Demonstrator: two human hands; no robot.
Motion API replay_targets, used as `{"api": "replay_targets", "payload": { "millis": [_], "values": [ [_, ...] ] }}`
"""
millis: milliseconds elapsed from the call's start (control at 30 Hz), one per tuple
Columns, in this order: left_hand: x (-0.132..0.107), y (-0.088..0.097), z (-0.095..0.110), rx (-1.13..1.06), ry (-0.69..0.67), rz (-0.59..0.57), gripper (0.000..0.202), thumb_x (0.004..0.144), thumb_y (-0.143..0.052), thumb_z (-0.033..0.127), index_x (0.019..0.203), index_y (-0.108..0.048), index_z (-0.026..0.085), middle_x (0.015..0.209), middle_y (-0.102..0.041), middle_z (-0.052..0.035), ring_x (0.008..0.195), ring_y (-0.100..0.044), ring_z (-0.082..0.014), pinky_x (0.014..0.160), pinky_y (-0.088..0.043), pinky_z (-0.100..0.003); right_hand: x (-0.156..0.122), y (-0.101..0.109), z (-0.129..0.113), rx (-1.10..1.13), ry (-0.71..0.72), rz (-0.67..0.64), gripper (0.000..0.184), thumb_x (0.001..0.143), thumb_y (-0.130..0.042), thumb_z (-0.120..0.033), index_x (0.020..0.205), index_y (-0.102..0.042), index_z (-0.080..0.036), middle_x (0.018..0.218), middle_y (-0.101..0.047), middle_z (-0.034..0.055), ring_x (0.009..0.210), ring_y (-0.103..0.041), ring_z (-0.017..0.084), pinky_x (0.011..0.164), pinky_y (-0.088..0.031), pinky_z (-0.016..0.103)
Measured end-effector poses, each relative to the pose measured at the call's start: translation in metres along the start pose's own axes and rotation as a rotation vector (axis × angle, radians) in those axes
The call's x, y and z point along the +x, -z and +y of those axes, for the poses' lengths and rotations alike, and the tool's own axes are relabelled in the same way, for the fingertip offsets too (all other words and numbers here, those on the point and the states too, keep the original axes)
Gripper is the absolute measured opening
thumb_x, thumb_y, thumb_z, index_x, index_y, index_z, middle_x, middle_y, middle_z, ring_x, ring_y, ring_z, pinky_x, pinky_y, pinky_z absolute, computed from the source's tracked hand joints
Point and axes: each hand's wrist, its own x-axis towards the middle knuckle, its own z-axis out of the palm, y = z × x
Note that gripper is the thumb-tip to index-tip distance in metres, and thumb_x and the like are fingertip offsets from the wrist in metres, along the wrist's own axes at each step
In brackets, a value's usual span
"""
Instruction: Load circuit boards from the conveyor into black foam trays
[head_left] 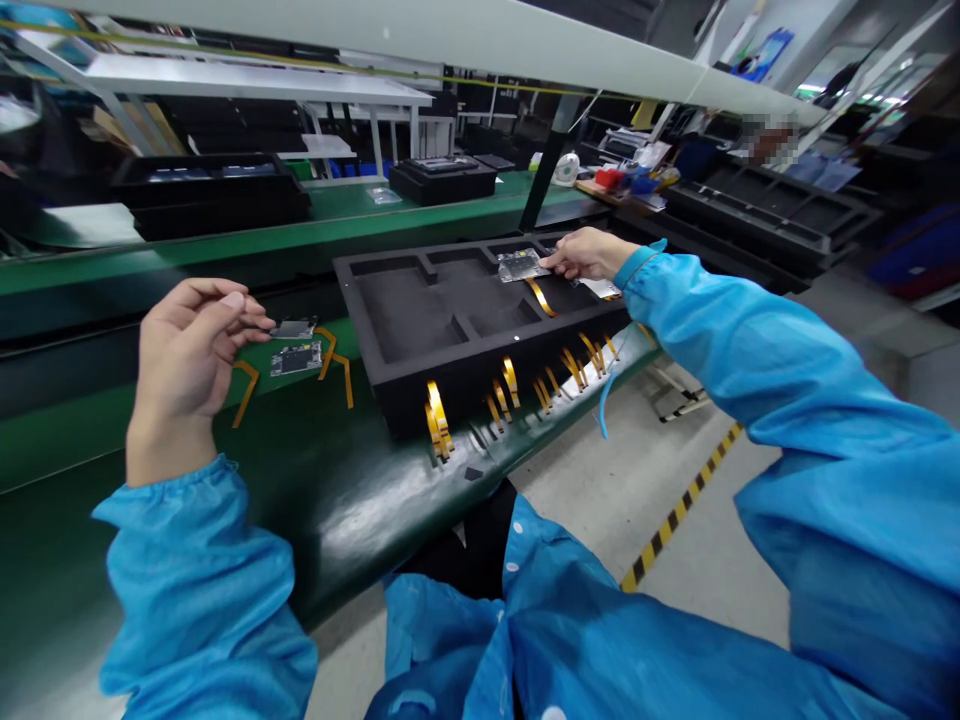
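My left hand (187, 345) is closed in a pinch at the edge of a small circuit board (294, 328), at the left over the green bench. Just below that board lies a second circuit board (296, 359), with orange flex cables (328, 352) around the pair. My right hand (589, 252) grips another circuit board (521, 265) by its right edge, above the far right part of a black foam tray (420, 370). An orange flex cable (541, 298) hangs down from this board into the tray. What else lies under my right hand is partly hidden.
Several orange flex cables (510, 382) stand along the tray's near side, by the green bench's (360, 500) front edge. A blue strip (604, 405) hangs there. Behind are black trays (217, 195), a dark post (551, 165) and a white overhead beam (450, 40).
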Motion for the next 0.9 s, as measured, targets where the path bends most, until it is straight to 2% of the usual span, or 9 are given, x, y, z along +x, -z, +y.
{"api": "replay_targets", "payload": {
  "millis": [100,200,267,367,433,567,667,767,900],
  "values": [
    [0.013,0.015,-0.019,0.097,0.013,0.045,0.038,0.068,-0.093,0.04,0.087,-0.066,0.021,0.073,-0.07,0.0007,0.067,-0.067,-0.0175,0.059,-0.054,-0.03,-0.013,-0.002,-0.01,-0.243,-0.057,0.029,0.041,0.09,-0.09,0.002,0.067,-0.061,-0.017,0.054,-0.059,-0.0008,0.049,-0.053,0.008,0.048,-0.041,0.019],
    [0.018,0.026,-0.04,0.38,0.138,0.092,0.024,0.08,-0.085,0.028,0.088,-0.063,0.02,0.074,-0.066,0.0026,0.074,-0.066,-0.0171,0.068,-0.053,-0.03,-0.017,-0.003,-0.012,-0.604,0.111,0.103,0.041,0.095,-0.089,-0.013,0.063,-0.063,-0.014,0.051,-0.059,-0.0009,0.054,-0.055,0.005,0.058,-0.041,0.022],
    [0.016,0.027,-0.056,0.658,0.213,0.048,0.013,0.087,-0.078,0.022,0.091,-0.066,0.019,0.085,-0.07,-0.001,0.087,-0.068,-0.0203,0.083,-0.056,-0.035,-0.012,-0.003,-0.008,-0.788,0.182,0.139,0.042,0.091,-0.093,-0.021,0.061,-0.065,-0.015,0.048,-0.058,-0.0003,0.052,-0.053,0.005,0.059,-0.04,0.026],
    [0.01,0.022,-0.08,1.005,0.306,-0.11,0.017,0.093,-0.075,0.023,0.108,-0.072,0.015,0.121,-0.075,-0.0156,0.117,-0.07,-0.0313,0.11,-0.054,-0.045,0.001,-0.002,0.004,-0.849,0.379,0.146,0.044,0.084,-0.098,-0.018,0.054,-0.065,-0.019,0.044,-0.055,-0.0018,0.045,-0.045,0.006,0.056,-0.035,0.031],
    [0.008,0.018,-0.095,1.148,0.333,-0.263,0.036,0.094,-0.074,0.024,0.128,-0.072,0.012,0.15,-0.066,-0.0242,0.141,-0.061,-0.04,0.124,-0.046,-0.051,0.008,0.0,0.013,-0.86,0.509,0.149,0.046,0.078,-0.101,-0.015,0.05,-0.065,-0.021,0.044,-0.054,-0.0026,0.045,-0.042,0.007,0.054,-0.032,0.033],
    [0.019,0.017,-0.117,1.314,0.363,-0.565,0.072,0.097,-0.073,0.028,0.166,-0.055,0.019,0.181,-0.039,-0.0209,0.165,-0.038,-0.0443,0.134,-0.035,-0.056,0.008,0.006,0.024,-0.978,0.552,0.115,0.024,0.078,-0.103,-0.02,0.068,-0.081,-0.02,0.063,-0.071,0.0034,0.057,-0.056,0.014,0.061,-0.037,0.034],
    [0.037,0.023,-0.127,1.379,0.41,-0.65,0.082,0.099,-0.075,0.039,0.175,-0.046,0.027,0.185,-0.035,-0.0156,0.166,-0.036,-0.0421,0.135,-0.036,-0.053,-0.001,0.008,0.027,-1.158,0.66,0.107,0.011,0.093,-0.092,-0.023,0.097,-0.09,-0.014,0.092,-0.083,0.0135,0.077,-0.068,0.023,0.071,-0.045,0.035],
    [0.052,0.029,-0.137,1.391,0.396,-0.679,0.083,0.093,-0.081,0.051,0.169,-0.056,0.029,0.179,-0.044,-0.0148,0.16,-0.043,-0.043,0.133,-0.039,-0.05,-0.009,0.009,0.025,-1.284,0.664,0.049,0.024,0.102,-0.078,-0.027,0.114,-0.089,-0.009,0.107,-0.083,0.0198,0.094,-0.073,0.03,0.08,-0.049,0.037],
    [0.065,0.038,-0.154,1.377,0.315,-0.691,0.079,0.08,-0.087,0.059,0.149,-0.071,0.023,0.163,-0.057,-0.0198,0.149,-0.053,-0.0482,0.126,-0.044,-0.052,-0.017,0.008,0.022,-1.329,0.682,0.01,0.033,0.108,-0.069,-0.034,0.121,-0.086,-0.009,0.12,-0.081,0.023,0.107,-0.073,0.035,0.087,-0.051,0.04]
  ]
}}
